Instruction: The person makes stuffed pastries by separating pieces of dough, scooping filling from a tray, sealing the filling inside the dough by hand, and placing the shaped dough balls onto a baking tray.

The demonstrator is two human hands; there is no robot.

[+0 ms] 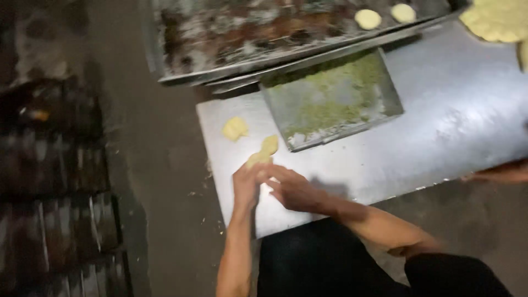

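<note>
My left hand and my right hand meet over the near left part of a steel table. Together they pinch a pale yellow dough piece that sticks out past my fingertips. The view is blurred, so the exact grip is unclear. A second small dough lump lies on the table just beyond and to the left. A square metal tray dusted with green crumbs sits right behind the dough.
A large worn baking tray at the back holds two round dough pieces. A big mass of dough lies at the far right corner. Another person's hand rests at the table's right edge. Dark floor lies to the left.
</note>
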